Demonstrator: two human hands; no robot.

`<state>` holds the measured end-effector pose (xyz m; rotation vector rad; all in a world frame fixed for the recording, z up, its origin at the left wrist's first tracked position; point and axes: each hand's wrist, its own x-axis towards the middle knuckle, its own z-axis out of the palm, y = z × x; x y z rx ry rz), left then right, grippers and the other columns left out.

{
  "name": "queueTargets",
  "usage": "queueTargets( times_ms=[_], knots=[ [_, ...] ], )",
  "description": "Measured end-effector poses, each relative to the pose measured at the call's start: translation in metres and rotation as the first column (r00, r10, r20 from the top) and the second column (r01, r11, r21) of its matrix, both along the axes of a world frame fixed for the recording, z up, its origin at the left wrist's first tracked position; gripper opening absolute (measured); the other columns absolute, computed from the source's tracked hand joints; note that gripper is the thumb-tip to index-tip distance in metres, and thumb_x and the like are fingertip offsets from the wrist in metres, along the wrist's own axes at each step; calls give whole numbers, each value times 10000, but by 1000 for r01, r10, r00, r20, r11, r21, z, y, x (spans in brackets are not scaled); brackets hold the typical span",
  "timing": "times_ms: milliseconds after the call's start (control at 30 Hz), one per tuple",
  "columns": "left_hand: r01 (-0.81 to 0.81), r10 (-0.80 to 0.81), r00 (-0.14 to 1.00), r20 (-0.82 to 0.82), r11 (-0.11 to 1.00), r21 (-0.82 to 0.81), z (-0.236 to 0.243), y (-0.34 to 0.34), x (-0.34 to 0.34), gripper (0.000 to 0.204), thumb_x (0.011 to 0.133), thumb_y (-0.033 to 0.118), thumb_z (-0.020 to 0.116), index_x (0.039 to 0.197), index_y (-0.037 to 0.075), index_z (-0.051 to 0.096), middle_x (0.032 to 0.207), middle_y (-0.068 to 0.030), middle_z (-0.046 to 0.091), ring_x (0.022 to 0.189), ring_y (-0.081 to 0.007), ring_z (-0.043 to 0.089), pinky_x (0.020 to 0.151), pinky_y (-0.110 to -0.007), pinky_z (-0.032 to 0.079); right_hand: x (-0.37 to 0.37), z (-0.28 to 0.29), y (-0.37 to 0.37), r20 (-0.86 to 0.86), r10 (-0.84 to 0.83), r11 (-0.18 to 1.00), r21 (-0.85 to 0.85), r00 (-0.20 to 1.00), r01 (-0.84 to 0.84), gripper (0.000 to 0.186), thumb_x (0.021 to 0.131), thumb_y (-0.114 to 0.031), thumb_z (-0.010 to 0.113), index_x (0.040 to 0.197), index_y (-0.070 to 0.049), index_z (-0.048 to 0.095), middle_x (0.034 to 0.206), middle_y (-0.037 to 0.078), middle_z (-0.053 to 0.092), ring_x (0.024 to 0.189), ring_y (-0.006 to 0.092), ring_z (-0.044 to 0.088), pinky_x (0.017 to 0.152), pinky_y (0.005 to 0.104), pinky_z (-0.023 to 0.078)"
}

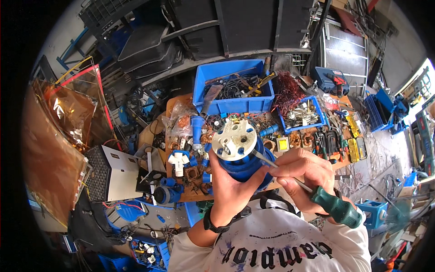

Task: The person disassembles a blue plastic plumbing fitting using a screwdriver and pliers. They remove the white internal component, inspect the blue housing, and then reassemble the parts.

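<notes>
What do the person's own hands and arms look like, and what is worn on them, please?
Both the left hand and right hand are bare, without gloves. A black band circles the left wrist. Something dark shows at the right wrist, too hidden to name. The sleeves are white and plain where visible.

Glare whitened the far-right opening (427, 75) and a pale panel (346, 53); the table (192, 195) was brightly lit and fairly sharp, while fisheye distortion bent lines near the black rim.
</notes>
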<state>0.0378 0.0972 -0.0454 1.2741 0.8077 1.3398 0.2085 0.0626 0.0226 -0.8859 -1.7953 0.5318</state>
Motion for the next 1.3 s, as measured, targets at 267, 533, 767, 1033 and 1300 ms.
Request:
queueTargets(
  times_ms=[267, 533, 767, 1033, 1300],
  knots=[
    [-8, 8, 1000, -17, 1000, 9, -1, 2, -2, 742, 755, 37, 798, 1314, 0, 312, 1198, -146, 572, 1051, -203, 627, 902, -342, 527, 16, -4, 16, 216, 125, 977, 144, 968, -158, 305, 699, 38, 771, 980, -31, 676, 951, 107, 642, 782, 261, 632, 671, 341, 515],
    [24, -25, 999, -38, 999, -40, 1, 7, -2, 736, 749, 38, 803, 1303, -2, 321, 1188, -138, 580, 1045, -198, 632, 901, -336, 525, 15, 0, 13, 149, 86, 996, -6, 985, -86, 235, 770, -12, 759, 994, -37, 690, 942, 102, 653, 807, 253, 646, 704, 349, 523],
    [60, -59, 998, 9, 995, -79, 0, 12, 3, 730, 748, 53, 815, 1291, -1, 329, 1179, -136, 585, 1033, -192, 637, 898, -332, 523, 13, -4, 5, -83, 67, 933, -349, 994, -92, 115, 883, -47, 700, 976, -15, 641, 891, 97, 651, 787, 170, 635, 706, 288, 509],
    [264, -177, 958, 226, 855, -448, -5, 20, -8, 627, 830, 115, 754, 1348, 12, 416, 1209, -122, 611, 1065, -202, 636, 940, -361, 521, 20, -12, 2, -524, 25, 830, -464, 851, -310, 136, 918, -4, 651, 1049, -12, 613, 971, 33, 647, 918, 89, 615, 815, 245, 499],
    [394, -208, 887, 413, 806, -442, -16, 27, -24, 605, 883, 275, 691, 1368, 13, 441, 1282, -118, 577, 1179, -215, 571, 1033, -392, 447, 53, -22, -7, -504, -51, 800, -537, 862, -267, 342, 957, -210, 621, 1205, 21, 573, 1029, 64, 651, 897, 111, 605, 791, 269, 483]
  ],
)
